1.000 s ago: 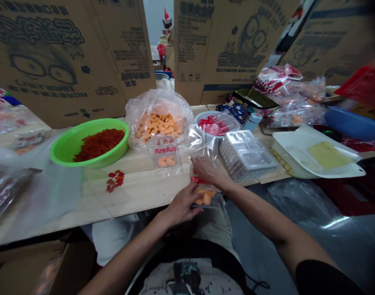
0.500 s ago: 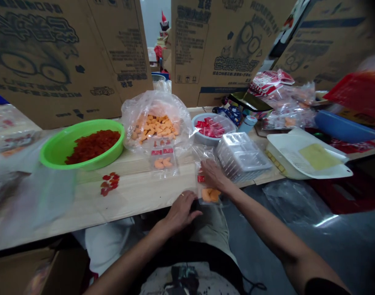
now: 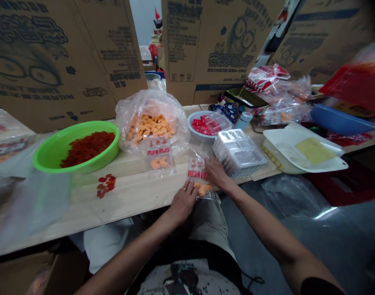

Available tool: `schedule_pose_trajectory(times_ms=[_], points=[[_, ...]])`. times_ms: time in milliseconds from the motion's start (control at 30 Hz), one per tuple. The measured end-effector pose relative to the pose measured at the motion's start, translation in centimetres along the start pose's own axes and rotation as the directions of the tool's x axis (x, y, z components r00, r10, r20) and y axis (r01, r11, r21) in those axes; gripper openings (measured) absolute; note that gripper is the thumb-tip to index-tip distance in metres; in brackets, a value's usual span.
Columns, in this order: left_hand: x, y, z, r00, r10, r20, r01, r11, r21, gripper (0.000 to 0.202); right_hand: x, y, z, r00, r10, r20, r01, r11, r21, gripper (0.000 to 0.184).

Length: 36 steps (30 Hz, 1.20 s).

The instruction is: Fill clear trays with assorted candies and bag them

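Note:
Between my hands at the table's front edge lies a clear plastic tray [image 3: 202, 189] with orange pieces in its near compartment and red packets above. A clear film, perhaps a bag, seems to lie around its far end. My left hand [image 3: 184, 200] has its fingers closed on the tray's left side near the front corner. My right hand [image 3: 217, 173] grips the right side; its fingertips are partly hidden. Another filled tray [image 3: 159, 157] rests to the left, leaning near a plastic bag of orange pieces [image 3: 155, 125].
Left stand a green basin [image 3: 40, 157] of dark red pieces and a loose pile of red pieces [image 3: 106, 185]. A blue bowl [image 3: 195, 133] of red packets and stacked empty trays [image 3: 239, 153] are right, beside a white basket [image 3: 310, 159]. Cardboard boxes [image 3: 215, 53] line the back.
My left hand has moved up onto the tray's left side, its fingers drawing in. The tray's red packets show more plainly, and my right hand has shifted to its right side. The view has shifted slightly.

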State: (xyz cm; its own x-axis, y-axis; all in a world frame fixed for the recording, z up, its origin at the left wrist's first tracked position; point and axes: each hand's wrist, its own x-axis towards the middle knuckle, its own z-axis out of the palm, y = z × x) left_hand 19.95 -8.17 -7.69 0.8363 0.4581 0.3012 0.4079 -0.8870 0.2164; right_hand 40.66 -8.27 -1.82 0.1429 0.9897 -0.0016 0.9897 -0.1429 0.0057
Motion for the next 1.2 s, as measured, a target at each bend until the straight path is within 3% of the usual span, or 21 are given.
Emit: schedule_pose_trajectory(times_ms=[233,400,533,600,700,800,867,933,1033,1200], points=[[0.2,-0.2,-0.6,0.993,-0.117,-0.016,0.114,0.988,-0.106,0.033,-1.4,-0.8,0.3,0.974,-0.224,0.028,0.224,0.974,0.019,0.036],[-0.2,-0.1,-0.5,0.998,-0.055,-0.007,0.052,0.977,-0.205,0.032,-0.5,-3.0,0.0,0.988,-0.152,-0.020,0.152,0.988,-0.020,0.036],[-0.6,-0.1,-1.2,0.997,-0.034,-0.070,0.014,0.963,-0.267,0.043,0.3,-4.9,0.0,0.979,-0.186,0.081,0.184,0.982,0.036,0.026],[-0.8,0.0,-1.5,0.991,-0.079,-0.105,0.044,0.955,-0.294,0.037,-0.3,-5.6,0.0,0.961,-0.241,0.133,0.230,0.968,0.097,0.023],[-1.0,-0.1,-1.6,0.968,-0.190,-0.162,0.130,0.937,-0.323,0.022,-2.6,-6.2,-0.5,0.931,-0.332,0.154,0.302,0.934,0.189,0.027],[-1.0,-0.4,-1.7,0.899,-0.317,-0.302,0.202,0.912,-0.356,0.028,-5.1,-7.0,-1.6,0.913,-0.386,0.131,0.348,0.906,0.242,0.031],[-0.9,-0.7,-1.8,0.860,-0.366,-0.355,0.223,0.896,-0.384,0.041,-6.4,-7.7,-2.4,0.910,-0.400,0.106,0.366,0.897,0.246,0.034],[-0.8,-0.8,-2.1,0.881,-0.341,-0.328,0.189,0.889,-0.417,0.046,-7.5,-8.5,-3.1,0.902,-0.427,0.059,0.402,0.883,0.244,0.037],[-0.9,-0.5,-3.1,0.930,-0.232,-0.285,0.080,0.885,-0.459,0.036,-8.9,-9.6,-4.4,0.877,-0.472,-0.086,0.479,0.849,0.224,0.037],[-0.5,-0.9,-7.2,0.910,-0.117,-0.399,-0.097,0.873,-0.477,0.037,-9.5,-10.3,-7.2,0.779,-0.472,-0.413,0.569,0.809,0.148,0.026]])
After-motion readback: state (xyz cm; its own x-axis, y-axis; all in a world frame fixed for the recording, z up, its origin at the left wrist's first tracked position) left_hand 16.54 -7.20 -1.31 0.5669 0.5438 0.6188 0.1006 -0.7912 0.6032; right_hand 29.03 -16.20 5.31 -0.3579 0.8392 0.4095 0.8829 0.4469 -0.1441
